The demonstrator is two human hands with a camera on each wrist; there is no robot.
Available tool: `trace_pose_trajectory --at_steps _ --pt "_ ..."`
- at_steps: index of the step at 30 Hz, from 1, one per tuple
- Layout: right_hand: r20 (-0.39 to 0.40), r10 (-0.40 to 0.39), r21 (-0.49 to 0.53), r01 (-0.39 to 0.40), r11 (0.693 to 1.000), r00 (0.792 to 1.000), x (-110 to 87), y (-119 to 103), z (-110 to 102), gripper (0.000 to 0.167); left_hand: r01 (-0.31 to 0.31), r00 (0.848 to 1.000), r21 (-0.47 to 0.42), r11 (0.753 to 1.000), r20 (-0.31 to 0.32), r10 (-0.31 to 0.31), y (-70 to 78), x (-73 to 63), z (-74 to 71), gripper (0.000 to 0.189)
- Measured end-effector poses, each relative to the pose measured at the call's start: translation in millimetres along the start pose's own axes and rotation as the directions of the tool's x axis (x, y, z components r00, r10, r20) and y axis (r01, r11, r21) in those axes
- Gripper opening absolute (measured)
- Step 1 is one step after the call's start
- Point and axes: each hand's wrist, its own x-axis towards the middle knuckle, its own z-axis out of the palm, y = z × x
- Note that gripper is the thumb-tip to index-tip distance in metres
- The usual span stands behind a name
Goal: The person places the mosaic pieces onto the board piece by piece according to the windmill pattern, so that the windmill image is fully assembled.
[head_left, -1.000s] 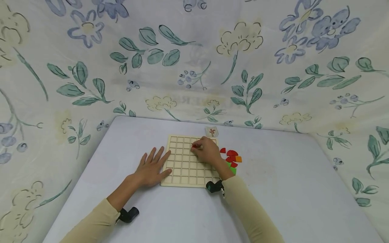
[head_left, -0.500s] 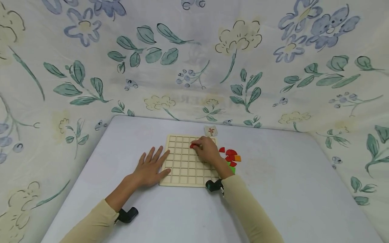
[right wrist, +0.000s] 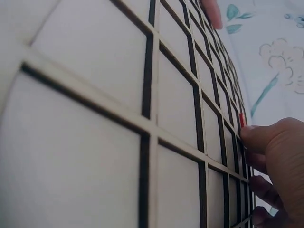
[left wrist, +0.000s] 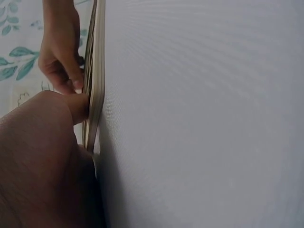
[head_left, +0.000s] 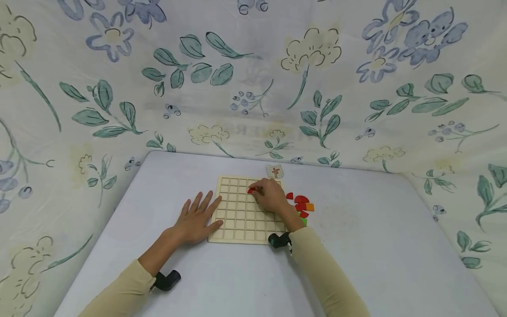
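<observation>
I pinch a red tile (head_left: 251,191) at the grid board (head_left: 237,214), towards its far edge, right of middle.
My right hand (head_left: 270,196) holds it between thumb and fingertips; whether it's seated I can't tell. I'd best line its sides up with the ridges before pressing, while my left hand (head_left: 196,223), flat and fingers spread, steadies the board's left edge. Compared with a second ago, more red shows past my right fingertips; my left hand lies the same.
</observation>
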Motion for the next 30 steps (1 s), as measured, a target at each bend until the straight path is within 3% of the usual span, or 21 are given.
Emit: trace_pose_trajectory --at_steps 7,13,21,30 --pt "0.047 0.02 0.022 -0.021 1.0 0.999 -3.8 -0.5 -6.3 0.031 -0.02 1.0 -0.026 0.999 -0.02 0.02 1.5 -2.8 -4.2 0.078" --pt "0.051 0.04 0.004 -0.04 0.999 0.998 -12.5 6.7 -15.1 0.028 -0.012 1.0 0.011 1.0 -0.018 0.012 -4.2 0.5 4.3 0.08" --pt "0.038 0.09 -0.033 -0.089 0.996 0.995 -26.6 23.1 -28.5 0.024 -0.008 1.0 0.004 1.0 -0.007 0.008 6.7 -3.8 -9.7 0.076" --pt "0.043 0.109 -0.102 -0.104 0.989 0.993 -44.8 42.2 -52.3 0.024 0.005 1.0 -0.02 1.0 0.017 -0.005 5.3 -2.5 -7.0 0.078"
